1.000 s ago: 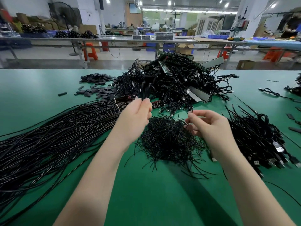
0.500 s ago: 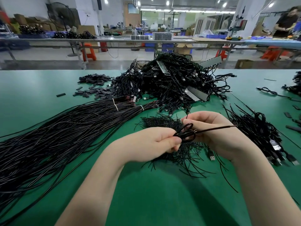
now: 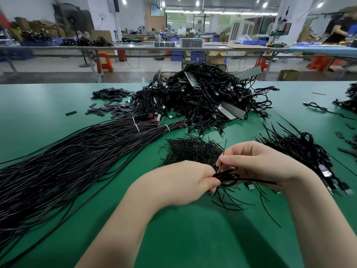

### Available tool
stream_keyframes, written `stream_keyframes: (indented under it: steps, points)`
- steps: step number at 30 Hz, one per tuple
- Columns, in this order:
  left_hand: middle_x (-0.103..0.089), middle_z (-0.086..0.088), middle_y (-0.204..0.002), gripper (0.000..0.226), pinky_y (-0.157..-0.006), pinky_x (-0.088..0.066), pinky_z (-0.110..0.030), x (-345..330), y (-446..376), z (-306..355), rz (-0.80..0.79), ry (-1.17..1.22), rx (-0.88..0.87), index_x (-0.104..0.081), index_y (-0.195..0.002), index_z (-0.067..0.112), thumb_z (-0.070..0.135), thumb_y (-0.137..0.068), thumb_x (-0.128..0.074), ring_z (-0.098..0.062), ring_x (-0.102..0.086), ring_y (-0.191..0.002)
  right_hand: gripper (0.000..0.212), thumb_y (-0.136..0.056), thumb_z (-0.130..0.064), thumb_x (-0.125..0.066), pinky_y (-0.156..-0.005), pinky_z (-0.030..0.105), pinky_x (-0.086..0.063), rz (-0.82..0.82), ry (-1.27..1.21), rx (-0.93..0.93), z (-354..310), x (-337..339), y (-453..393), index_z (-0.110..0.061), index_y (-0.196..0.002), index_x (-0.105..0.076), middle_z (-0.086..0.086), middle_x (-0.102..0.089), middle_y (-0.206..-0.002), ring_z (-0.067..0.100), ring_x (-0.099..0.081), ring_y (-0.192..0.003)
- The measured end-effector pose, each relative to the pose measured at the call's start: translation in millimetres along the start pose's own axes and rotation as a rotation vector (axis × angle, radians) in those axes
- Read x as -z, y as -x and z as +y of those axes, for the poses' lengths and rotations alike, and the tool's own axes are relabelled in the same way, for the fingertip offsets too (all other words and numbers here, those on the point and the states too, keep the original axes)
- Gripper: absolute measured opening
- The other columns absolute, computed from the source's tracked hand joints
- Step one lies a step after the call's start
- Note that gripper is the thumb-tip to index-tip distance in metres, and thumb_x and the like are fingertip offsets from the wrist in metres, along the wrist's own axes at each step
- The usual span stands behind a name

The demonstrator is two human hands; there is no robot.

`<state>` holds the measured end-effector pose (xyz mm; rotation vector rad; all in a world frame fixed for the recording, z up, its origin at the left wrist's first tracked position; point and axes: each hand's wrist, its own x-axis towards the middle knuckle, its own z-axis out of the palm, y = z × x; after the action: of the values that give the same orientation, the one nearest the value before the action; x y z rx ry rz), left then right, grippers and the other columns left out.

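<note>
Green counter (image 3: 183,238), factory hall behind. Low centre of frame I see the left hand (image 3: 179,182) gripping a small coiled cable (image 3: 229,177), while the right hand (image 3: 260,167) pinches a thin black tie (image 3: 224,149) upright against it. The tie pile (image 3: 191,149) is just behind the hands and the long cable bundle (image 3: 67,161) is at left.

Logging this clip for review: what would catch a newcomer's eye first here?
Two hands meet at centre front: the left hand grips a small looped cable, while the right hand pinches a thin wire upright beside it. A big heap of black cables rises behind them, and a long bundle fans across the green table at the left.
</note>
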<state>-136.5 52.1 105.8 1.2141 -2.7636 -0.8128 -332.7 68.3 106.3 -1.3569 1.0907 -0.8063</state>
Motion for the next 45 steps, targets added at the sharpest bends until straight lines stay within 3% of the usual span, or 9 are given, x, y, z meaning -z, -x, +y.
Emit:
stream_keyframes:
  steps: [7, 11, 17, 21, 24, 28, 31, 40, 45]
  points:
    - [-0.054, 0.016, -0.072, 0.028, -0.072, -0.046, -0.023, 9, -1, -5, 0.079, 0.333, -0.106, -0.053, -0.079, 0.032, 0.034, -0.104, -0.038, 0.0, -0.05, -0.067, 0.015, -0.064, -0.032, -0.073, -0.063, 0.029, -0.059, 0.181, -0.089, 0.112, 3, 3, -6, -0.02, -0.072, -0.072, 0.011, -0.071, -0.079, 0.018, -0.07, -0.069]
    - [-0.046, 0.021, -0.055, 0.031, -0.067, -0.037, -0.026, 7, -8, -12, 0.285, 0.634, -0.051, -0.05, -0.078, 0.022, 0.033, -0.104, -0.037, -0.003, -0.042, -0.058, 0.015, -0.069, -0.036, -0.072, -0.057, 0.021, -0.053, 0.379, -0.037, 0.298, -1, 0, -8, -0.024, -0.078, -0.074, 0.004, -0.068, -0.071, 0.019, -0.07, -0.068]
    - [-0.043, 0.018, -0.052, 0.033, -0.068, -0.036, -0.035, 4, -15, -10, 0.486, 0.698, 0.044, -0.049, -0.079, 0.016, 0.04, -0.099, -0.038, -0.011, -0.038, -0.06, 0.007, -0.079, -0.031, -0.074, -0.054, 0.019, -0.05, 0.455, 0.03, 0.582, -11, -27, -11, -0.027, -0.084, -0.076, -0.001, -0.071, -0.072, 0.012, -0.065, -0.06]
    - [-0.042, 0.014, -0.061, 0.036, -0.069, -0.038, -0.039, 5, -14, -6, 0.504, 0.666, 0.032, -0.05, -0.078, 0.014, 0.044, -0.081, -0.032, -0.015, -0.039, -0.066, 0.008, -0.08, -0.014, -0.078, -0.051, 0.016, -0.047, 0.472, 0.048, 0.548, -8, -45, -19, -0.022, -0.079, -0.077, -0.002, -0.073, -0.068, 0.007, -0.063, -0.055]
    - [-0.04, 0.012, -0.068, 0.053, -0.069, -0.034, -0.04, 5, -14, -5, 0.463, 0.679, -0.013, -0.057, -0.102, 0.006, 0.045, -0.085, -0.026, -0.016, -0.035, -0.069, 0.012, -0.077, -0.013, -0.08, -0.051, 0.017, -0.046, 0.512, -0.024, 0.518, -7, -47, -20, -0.021, -0.071, -0.073, -0.003, -0.067, -0.059, 0.008, -0.059, -0.051]
    - [-0.035, 0.011, -0.065, 0.032, -0.068, -0.029, -0.043, 2, -15, -5, 0.487, 0.706, -0.043, -0.038, -0.074, 0.021, 0.048, -0.086, -0.024, -0.018, -0.029, -0.069, 0.034, -0.074, -0.008, -0.081, -0.051, 0.022, -0.047, 0.522, -0.008, 0.569, -7, -43, -17, -0.016, -0.074, -0.048, -0.005, -0.06, -0.056, 0.01, -0.054, -0.052]
    - [-0.039, 0.013, -0.058, 0.04, -0.068, -0.031, -0.036, -1, -17, -8, 0.487, 0.711, -0.021, -0.041, -0.067, 0.027, 0.057, -0.087, -0.024, -0.012, -0.034, -0.061, 0.042, -0.072, -0.007, -0.082, -0.05, 0.019, -0.045, 0.482, 0.027, 0.55, -10, -39, -13, -0.016, -0.077, -0.041, -0.001, -0.061, -0.058, 0.01, -0.053, -0.05]
    - [-0.038, 0.014, -0.049, 0.044, -0.062, -0.031, -0.034, 0, -19, -9, 0.573, 0.643, -0.04, -0.042, -0.052, 0.033, 0.051, -0.089, -0.027, -0.005, -0.032, -0.05, 0.044, -0.06, -0.033, -0.084, -0.052, 0.023, -0.046, 0.467, 0.096, 0.487, -13, -36, -11, -0.017, -0.079, -0.048, 0.0, -0.062, -0.058, 0.012, -0.054, -0.052]
    - [-0.037, 0.015, -0.054, 0.049, -0.063, -0.034, -0.032, 1, -19, -8, 0.5, 0.827, -0.105, -0.055, -0.086, 0.008, 0.05, -0.091, -0.032, -0.007, -0.032, -0.055, 0.042, -0.058, -0.051, -0.077, -0.054, 0.027, -0.041, 0.41, 0.122, 0.408, -13, -32, -11, -0.017, -0.081, -0.068, 0.0, -0.059, -0.056, 0.014, -0.05, -0.051]
